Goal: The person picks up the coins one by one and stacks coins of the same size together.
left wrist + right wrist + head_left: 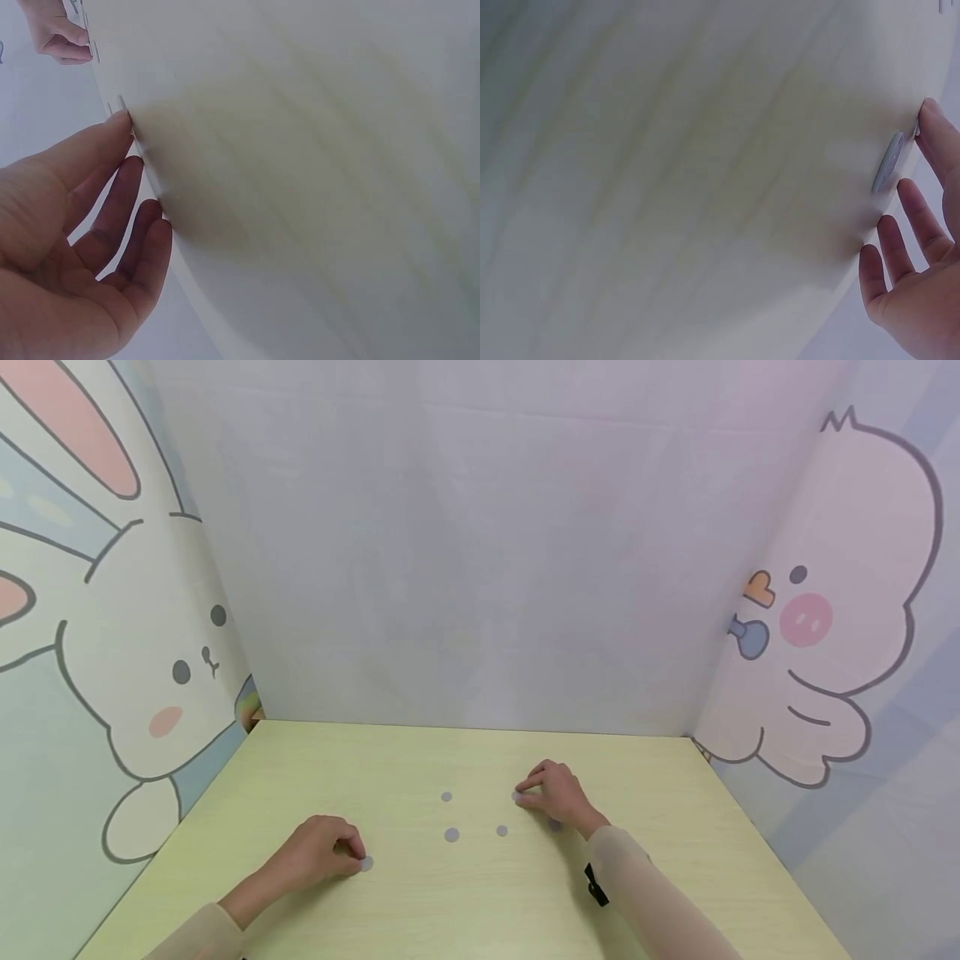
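On the left side of the table, my left hand pinches a small flat grey disc by its edge, between thumb and forefinger. The left wrist view shows this disc edge-on at the fingertips, at the tabletop. Farther back and to the right, my right hand has thumb and forefinger on another grey disc, mostly covered by the fingertips. Its other fingers touch the table in the right wrist view. Below that hand lies a further disc, seen close up as a coin-like grey piece.
Between the hands, more grey discs lie flat: one at the back, a larger-looking one and one to its right. The pale wood-grain table is bordered by cloth walls with cartoon animals on both sides.
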Demonstrator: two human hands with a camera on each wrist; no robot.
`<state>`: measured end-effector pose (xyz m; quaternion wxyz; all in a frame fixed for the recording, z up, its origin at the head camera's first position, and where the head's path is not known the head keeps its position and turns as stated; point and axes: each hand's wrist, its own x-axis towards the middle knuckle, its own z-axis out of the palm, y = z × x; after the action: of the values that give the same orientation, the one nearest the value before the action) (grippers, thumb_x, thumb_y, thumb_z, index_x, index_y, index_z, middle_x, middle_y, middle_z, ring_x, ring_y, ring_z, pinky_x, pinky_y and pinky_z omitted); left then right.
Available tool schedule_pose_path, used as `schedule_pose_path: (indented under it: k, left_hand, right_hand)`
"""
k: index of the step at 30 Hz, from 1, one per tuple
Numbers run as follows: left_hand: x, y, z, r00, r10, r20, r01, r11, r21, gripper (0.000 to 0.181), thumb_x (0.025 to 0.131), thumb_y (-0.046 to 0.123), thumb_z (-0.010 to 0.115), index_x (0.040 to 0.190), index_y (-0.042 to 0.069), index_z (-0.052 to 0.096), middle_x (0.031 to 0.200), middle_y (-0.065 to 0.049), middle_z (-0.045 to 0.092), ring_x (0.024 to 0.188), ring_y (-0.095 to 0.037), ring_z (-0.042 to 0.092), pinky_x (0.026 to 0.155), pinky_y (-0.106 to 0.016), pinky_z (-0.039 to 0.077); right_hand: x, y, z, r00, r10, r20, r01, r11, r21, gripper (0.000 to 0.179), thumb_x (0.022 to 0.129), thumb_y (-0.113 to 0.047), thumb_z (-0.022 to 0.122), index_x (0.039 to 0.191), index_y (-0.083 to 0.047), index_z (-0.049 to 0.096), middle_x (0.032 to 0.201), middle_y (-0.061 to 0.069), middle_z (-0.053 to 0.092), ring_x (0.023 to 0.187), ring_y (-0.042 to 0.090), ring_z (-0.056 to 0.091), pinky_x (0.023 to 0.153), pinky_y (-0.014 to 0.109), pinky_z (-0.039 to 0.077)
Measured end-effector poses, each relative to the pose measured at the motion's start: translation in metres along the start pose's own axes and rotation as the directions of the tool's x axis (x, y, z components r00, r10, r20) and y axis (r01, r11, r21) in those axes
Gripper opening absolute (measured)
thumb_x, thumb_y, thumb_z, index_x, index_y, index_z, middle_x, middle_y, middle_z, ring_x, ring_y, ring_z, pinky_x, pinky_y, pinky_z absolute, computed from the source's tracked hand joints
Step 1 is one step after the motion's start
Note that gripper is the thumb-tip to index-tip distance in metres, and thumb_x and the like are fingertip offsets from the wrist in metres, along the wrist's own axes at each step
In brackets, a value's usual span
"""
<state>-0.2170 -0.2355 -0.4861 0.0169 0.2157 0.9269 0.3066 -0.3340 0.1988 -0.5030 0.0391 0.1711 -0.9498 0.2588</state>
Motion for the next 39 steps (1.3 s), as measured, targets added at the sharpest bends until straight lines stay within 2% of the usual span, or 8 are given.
schedule_pose_path:
  k: [8,12,21,31,39]
  left_hand:
    - [0.0007,-0.0027,0.0008,1.000,0.012,-0.007,-0.012,1.000,0.009,0.015,0.085,0.023,0.091,0.085,0.024,0.076,0.083,0.019,0.067,0.077,0.001,0.055,0.072,-0.027,0.049]
    - [0.0001,-0.0026,0.0008,1.000,0.014,-0.005,-0.014,1.000,0.008,0.015,0.085,0.023,0.091,0.085,0.024,0.077,0.083,0.018,0.067,0.077,0.001,0.055,0.073,-0.027,0.049]
    - [0.0002,-0.0031,0.0012,1.000,0.016,-0.005,-0.016,1.000,0.008,0.014,0.085,0.023,0.091,0.085,0.022,0.077,0.083,0.019,0.067,0.078,0.001,0.055,0.073,-0.027,0.049]
    - [-0.0005,-0.0038,0.0021,1.000,0.017,-0.006,-0.017,1.000,0.002,0.015,0.086,0.025,0.091,0.084,0.025,0.076,0.083,0.017,0.067,0.077,0.000,0.055,0.072,-0.026,0.049]
    - [-0.0010,-0.0012,0.0005,1.000,0.017,-0.006,-0.017,1.000,-0.004,0.015,0.085,0.024,0.091,0.084,0.025,0.076,0.083,0.016,0.067,0.077,0.000,0.055,0.072,-0.026,0.049]
  right_hand:
    - [0.0018,-0.0002,0.0016,1.000,0.017,0.010,-0.017,1.000,0.017,0.013,0.087,-0.026,0.090,0.099,-0.022,0.087,0.112,0.000,0.068,0.109,0.027,0.060,0.099,0.050,0.049]
    - [0.0016,-0.0010,0.0018,1.000,-0.022,0.007,0.022,1.000,0.006,0.012,0.087,-0.025,0.090,0.098,-0.019,0.087,0.108,-0.001,0.069,0.105,0.024,0.063,0.098,0.049,0.050]
    - [-0.0002,-0.0094,-0.0007,0.993,-0.120,-0.005,0.120,0.993,-0.019,0.010,0.090,-0.019,0.087,0.096,-0.012,0.086,0.096,-0.001,0.073,0.090,0.019,0.065,0.087,0.045,0.054]
    - [0.0020,-0.0068,-0.0007,0.972,-0.236,-0.009,0.234,0.965,-0.119,0.009,0.089,-0.018,0.088,0.089,-0.010,0.085,0.091,0.000,0.075,0.085,0.019,0.069,0.083,0.041,0.057]
    - [0.0008,-0.0045,-0.0005,0.969,-0.248,-0.025,0.242,0.961,-0.135,0.008,0.088,-0.017,0.088,0.087,-0.010,0.084,0.088,-0.001,0.075,0.082,0.016,0.068,0.082,0.039,0.057]
